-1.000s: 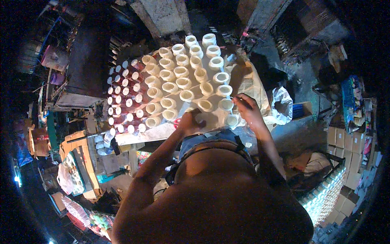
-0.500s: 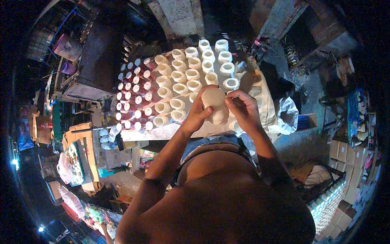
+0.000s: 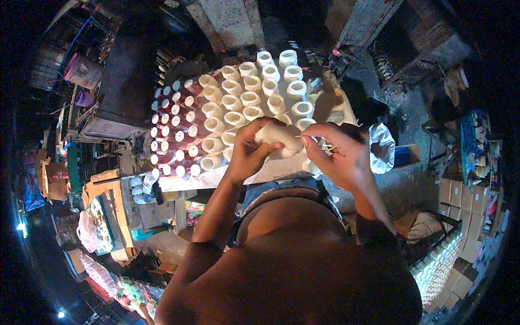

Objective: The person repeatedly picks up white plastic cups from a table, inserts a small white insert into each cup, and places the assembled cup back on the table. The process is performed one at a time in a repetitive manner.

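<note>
Now held lower and nearer the body than half a second ago: one pale cream, short cylindrical clay-like pot (image 3: 283, 140), lying on its side, lifted clear of the rows it stood among a second ago. Its mouth faces 3 o'clock, toward the right hand.

Left hand (image 3: 250, 149): fingers curled closed around the pot's closed end, thumb over the top, grasping it firmly. It has come up off the board since the earliest view.

Right hand (image 3: 338, 154): fingers bent inward and pinched together at the pot's open end; fingertips (image 3: 306, 141) touch the rim. A thin pale stick-like item (image 3: 327, 147) sits pinched between them; its kind cannot be told. Before, this hand rested at the edge of the rows.

Behind the hands, at 12 o'clock: rows of matching cream open-mouthed pots (image 3: 254, 92) standing upright on a pale flat board (image 3: 260, 170), unchanged in layout.

At 9 o'clock of these: rows of small white-capped red bottles (image 3: 176, 141), just beside the cream pots.

At 3 o'clock of the right hand: crumpled white plastic bag (image 3: 384, 146), near the board's corner.

At 4 o'clock, well apart: stacked brown cardboard boxes (image 3: 460, 195).
</note>
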`<state>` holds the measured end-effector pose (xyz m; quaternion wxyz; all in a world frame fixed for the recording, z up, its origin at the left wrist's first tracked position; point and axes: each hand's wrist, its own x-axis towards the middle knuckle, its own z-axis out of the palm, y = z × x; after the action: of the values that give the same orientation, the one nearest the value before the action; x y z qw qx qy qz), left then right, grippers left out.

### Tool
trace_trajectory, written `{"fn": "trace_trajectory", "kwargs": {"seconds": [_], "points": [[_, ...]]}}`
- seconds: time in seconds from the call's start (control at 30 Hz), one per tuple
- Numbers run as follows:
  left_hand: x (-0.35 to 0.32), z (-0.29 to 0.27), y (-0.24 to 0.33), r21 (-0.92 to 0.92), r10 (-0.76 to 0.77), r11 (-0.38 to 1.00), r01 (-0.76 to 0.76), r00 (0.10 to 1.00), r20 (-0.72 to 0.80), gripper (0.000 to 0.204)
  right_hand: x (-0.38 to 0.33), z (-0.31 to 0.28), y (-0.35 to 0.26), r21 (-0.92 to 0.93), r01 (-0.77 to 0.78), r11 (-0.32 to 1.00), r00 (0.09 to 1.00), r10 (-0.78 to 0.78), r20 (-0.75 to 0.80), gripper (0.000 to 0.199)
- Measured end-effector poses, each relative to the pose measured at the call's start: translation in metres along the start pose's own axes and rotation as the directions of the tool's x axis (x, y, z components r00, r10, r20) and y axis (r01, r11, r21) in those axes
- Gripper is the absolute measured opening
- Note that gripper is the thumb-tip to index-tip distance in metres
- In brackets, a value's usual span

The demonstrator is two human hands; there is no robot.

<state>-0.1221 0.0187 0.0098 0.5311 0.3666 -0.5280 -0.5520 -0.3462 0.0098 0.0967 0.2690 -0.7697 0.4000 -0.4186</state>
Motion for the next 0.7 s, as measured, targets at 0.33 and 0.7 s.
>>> {"fn": "trace_trajectory", "kwargs": {"seconds": [0.33, 0.7], "points": [[0.005, 0.004, 0.004, 0.041, 0.026, 0.999, -0.028, 0.999, 0.036, 0.039, 0.008, 0.001, 0.0, -0.225, 0.12, 0.967, 0.993, -0.12, 0.014, 0.011], [0.013, 0.011, 0.011, 0.199, 0.197, 0.957, -0.209, 0.977, 0.08, 0.063, 0.01, 0.003, 0.003, -0.402, 0.105, 0.909, 0.983, -0.033, 0.183, 0.013]]}}
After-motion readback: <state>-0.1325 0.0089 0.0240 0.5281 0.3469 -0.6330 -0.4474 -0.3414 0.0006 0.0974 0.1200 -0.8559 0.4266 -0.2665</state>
